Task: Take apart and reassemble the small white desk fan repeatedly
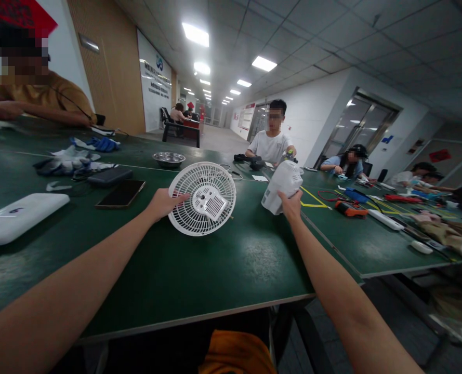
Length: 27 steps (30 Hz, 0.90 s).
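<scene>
My left hand (163, 204) grips the left rim of a round white fan grille (219, 182), its thumb over the slats. The grille is tilted up above the green table (199, 275), and a vented plate sits at its centre. To the right, my right hand (291, 203) is closed on the lower part of a white plastic housing (284, 182), which is held tilted. The grille and the housing are apart. Part of the fingers of each hand is hidden behind what it holds.
A metal bowl (169, 159), a phone (120, 194), gloves (73, 161), a dark case (109, 176) and a white device (24, 218) lie left. An orange meter (351, 209) and cables are right. People sit around the tables, one directly across.
</scene>
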Each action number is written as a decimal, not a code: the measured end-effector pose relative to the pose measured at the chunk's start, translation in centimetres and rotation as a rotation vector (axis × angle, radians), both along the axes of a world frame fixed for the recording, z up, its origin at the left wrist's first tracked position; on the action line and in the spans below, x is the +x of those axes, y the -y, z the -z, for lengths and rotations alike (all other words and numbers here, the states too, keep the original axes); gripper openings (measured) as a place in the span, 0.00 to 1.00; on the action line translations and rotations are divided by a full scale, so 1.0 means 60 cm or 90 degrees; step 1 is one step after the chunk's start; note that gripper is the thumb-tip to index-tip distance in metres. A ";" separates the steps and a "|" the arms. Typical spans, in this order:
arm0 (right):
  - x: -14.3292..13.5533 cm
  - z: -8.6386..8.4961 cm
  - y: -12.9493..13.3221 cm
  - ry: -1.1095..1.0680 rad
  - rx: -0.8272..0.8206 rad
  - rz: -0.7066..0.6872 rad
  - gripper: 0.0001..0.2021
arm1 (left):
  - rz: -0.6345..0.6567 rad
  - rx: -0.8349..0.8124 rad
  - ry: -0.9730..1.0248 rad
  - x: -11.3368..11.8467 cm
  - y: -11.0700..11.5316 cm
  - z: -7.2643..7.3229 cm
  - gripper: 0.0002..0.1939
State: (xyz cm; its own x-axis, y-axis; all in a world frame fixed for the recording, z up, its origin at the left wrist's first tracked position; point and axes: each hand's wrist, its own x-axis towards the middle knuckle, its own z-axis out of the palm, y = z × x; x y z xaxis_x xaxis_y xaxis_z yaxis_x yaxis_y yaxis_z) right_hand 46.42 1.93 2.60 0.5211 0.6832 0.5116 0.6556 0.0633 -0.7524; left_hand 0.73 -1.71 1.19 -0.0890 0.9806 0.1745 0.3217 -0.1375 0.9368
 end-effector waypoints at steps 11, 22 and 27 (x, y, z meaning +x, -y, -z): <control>0.013 -0.005 -0.010 -0.049 0.219 -0.070 0.37 | -0.004 0.010 -0.020 0.002 0.002 -0.003 0.13; 0.012 -0.012 -0.004 -0.004 0.247 -0.037 0.37 | -0.001 0.007 -0.026 -0.003 -0.010 0.007 0.16; 0.004 -0.023 0.010 0.091 0.269 0.022 0.37 | 0.000 -0.002 -0.031 -0.006 -0.014 0.011 0.17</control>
State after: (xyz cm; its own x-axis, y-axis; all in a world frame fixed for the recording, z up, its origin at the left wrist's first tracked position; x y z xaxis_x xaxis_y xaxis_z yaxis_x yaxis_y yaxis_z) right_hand 46.66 1.34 4.00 0.4431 0.3820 0.8110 0.7583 0.3228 -0.5663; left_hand 0.38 -0.88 0.51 -0.0799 0.9813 0.1752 0.3675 -0.1344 0.9203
